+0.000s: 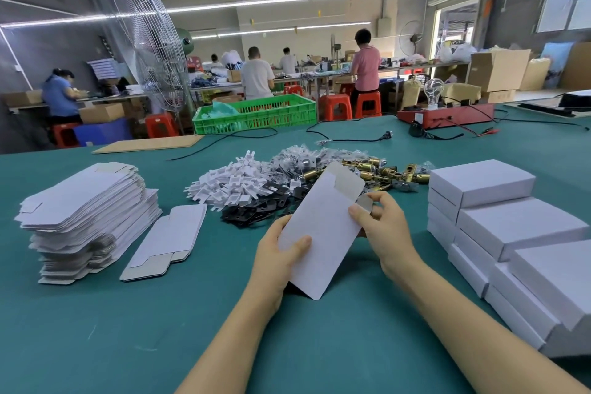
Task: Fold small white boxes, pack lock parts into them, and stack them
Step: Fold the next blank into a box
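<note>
At the left of the frame a tall stack of flat box blanks (86, 217) sits on the green bench (96, 329), with a few more blanks (166, 241) just beside it. In the lower middle, the left hand (278, 262) reaches up from the bottom edge, its grip closed on the lower edge of a flat white box (323, 227), thumb on top. The box tilts up toward the lock parts (287, 182) heaped behind it. The right hand (383, 227) pinches the box's right edge by a side flap, fingers curled. Folded boxes (511, 227) are stacked at the right.
</note>
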`<action>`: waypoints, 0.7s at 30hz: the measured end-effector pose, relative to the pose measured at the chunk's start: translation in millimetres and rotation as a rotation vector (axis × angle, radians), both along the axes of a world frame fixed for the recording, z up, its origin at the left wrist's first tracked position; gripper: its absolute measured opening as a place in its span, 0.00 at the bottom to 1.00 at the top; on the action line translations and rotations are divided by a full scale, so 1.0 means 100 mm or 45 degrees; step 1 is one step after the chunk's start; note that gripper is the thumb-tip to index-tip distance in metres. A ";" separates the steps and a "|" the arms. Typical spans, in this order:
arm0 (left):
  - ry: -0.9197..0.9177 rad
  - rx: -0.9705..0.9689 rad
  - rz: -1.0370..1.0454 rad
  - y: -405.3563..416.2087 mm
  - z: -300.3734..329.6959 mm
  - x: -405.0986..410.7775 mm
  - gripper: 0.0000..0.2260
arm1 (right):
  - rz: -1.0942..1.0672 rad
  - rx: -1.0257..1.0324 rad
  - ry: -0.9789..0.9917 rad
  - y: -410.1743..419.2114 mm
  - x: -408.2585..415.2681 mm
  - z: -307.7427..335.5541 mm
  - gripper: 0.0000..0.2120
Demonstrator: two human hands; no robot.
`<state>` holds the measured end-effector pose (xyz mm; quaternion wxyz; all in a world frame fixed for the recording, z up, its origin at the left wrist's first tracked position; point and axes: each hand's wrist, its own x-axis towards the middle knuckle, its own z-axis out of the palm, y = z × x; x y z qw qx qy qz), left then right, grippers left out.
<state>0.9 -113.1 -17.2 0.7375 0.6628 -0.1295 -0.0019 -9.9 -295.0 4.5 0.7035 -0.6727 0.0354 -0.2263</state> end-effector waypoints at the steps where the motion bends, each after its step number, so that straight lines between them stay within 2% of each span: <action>1: -0.013 -0.015 0.009 -0.01 -0.01 0.00 0.18 | -0.060 -0.105 -0.015 0.01 0.00 0.03 0.11; 4: -0.047 -0.036 0.037 -0.02 -0.01 -0.01 0.16 | -0.364 -0.561 -0.131 -0.02 -0.03 0.21 0.17; 5: -0.054 -0.036 0.052 -0.03 -0.01 -0.01 0.15 | -0.410 -0.685 -0.202 -0.04 -0.05 0.29 0.16; 8: -0.057 -0.057 0.082 -0.09 0.01 -0.01 0.07 | -0.253 -0.879 -0.263 -0.11 -0.11 0.54 0.09; 11: -0.051 -0.089 0.078 -0.15 0.02 -0.02 0.08 | -0.145 -1.040 -0.168 -0.14 -0.16 0.67 0.07; 17: -0.119 -0.074 0.080 -0.20 0.06 -0.07 0.08 | 0.034 -1.112 0.131 -0.19 -0.21 0.78 0.12; 21: -0.174 -0.048 0.101 -0.22 0.09 -0.11 0.08 | 0.046 -1.095 0.155 -0.19 -0.23 0.84 0.12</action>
